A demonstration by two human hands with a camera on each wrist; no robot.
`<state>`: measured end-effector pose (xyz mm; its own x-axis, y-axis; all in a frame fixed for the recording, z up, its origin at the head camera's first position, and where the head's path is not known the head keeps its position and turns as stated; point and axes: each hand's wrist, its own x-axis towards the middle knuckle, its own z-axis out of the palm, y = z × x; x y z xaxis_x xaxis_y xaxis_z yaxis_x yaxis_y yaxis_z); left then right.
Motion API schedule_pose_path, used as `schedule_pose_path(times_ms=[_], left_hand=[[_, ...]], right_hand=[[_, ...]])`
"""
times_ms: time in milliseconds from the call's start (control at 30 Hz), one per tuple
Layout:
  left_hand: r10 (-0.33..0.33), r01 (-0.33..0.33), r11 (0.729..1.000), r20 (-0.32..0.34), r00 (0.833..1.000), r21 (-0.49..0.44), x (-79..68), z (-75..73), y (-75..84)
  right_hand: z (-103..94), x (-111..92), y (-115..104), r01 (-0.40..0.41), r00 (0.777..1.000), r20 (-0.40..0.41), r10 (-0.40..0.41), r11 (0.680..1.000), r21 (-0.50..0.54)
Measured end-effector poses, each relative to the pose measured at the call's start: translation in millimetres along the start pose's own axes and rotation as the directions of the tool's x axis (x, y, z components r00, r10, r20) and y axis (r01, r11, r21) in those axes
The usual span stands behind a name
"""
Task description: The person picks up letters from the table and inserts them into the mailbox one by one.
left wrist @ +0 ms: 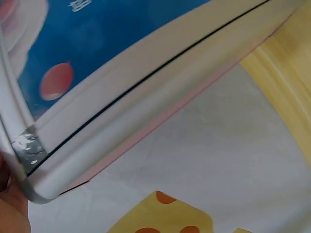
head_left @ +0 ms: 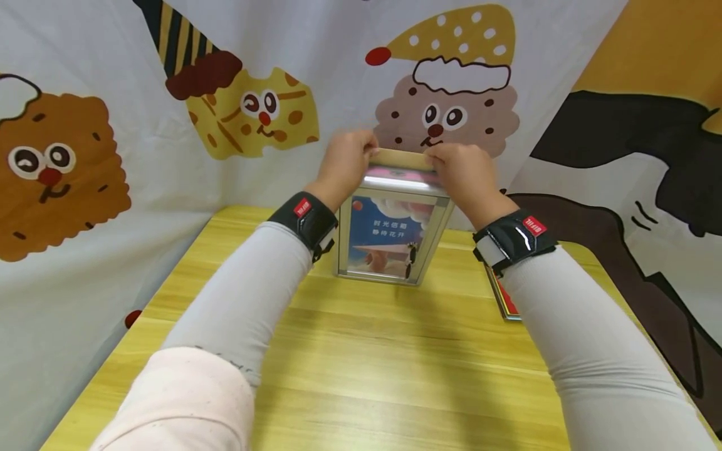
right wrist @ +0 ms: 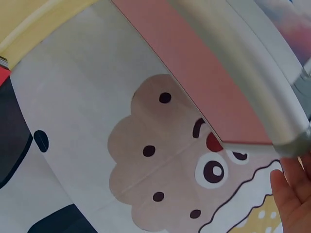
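Note:
A metal-framed letter box (head_left: 389,235) stands upright on the table, with a blue picture front and a pink top. Along its top edge shows a tan envelope-like paper (head_left: 402,158), its lower part hidden behind the box top. My left hand (head_left: 351,160) pinches the paper's left end and my right hand (head_left: 459,172) its right end. In the left wrist view, a corner of the left hand (left wrist: 12,208) shows beside the box corner (left wrist: 36,184). Fingers of the right hand (right wrist: 291,189) appear right at the pink-topped box's corner (right wrist: 291,141) in the right wrist view.
A thin red book (head_left: 504,299) lies on the table (head_left: 361,376) to the right, partly hidden by my right forearm. Close behind the box hangs a white cloth (head_left: 265,175) printed with cartoon biscuits and cheese.

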<state>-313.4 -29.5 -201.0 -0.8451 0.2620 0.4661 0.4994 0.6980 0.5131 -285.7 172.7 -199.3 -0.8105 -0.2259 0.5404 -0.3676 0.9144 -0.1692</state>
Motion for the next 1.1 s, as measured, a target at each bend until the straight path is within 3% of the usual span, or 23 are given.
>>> schedule_pose_path(times_ms=[200,400,767,1100], left_hand=[[-0.034,0.032,0.999,0.036,0.999,0.037,-0.6,6.3,-6.1],[-0.013,0.006,0.994,0.063,0.998,0.110,-1.0,8.4,-8.1],[-0.046,0.036,0.993,0.087,0.995,0.116,-3.7,9.9,-7.6],[-0.031,0.016,0.991,0.114,0.993,0.131,-5.8,10.3,-10.3]], right_hand=[[7.4,-1.7,-0.2,0.035,0.999,0.021,-0.034,0.998,-0.054],[9.4,-3.2,-1.6,0.052,0.998,0.033,-0.048,0.992,-0.115],[10.0,-5.2,-3.9,0.080,0.995,0.070,-0.069,0.982,-0.170],[10.5,-5.1,-5.3,0.036,0.990,0.138,-0.009,0.981,-0.189]])
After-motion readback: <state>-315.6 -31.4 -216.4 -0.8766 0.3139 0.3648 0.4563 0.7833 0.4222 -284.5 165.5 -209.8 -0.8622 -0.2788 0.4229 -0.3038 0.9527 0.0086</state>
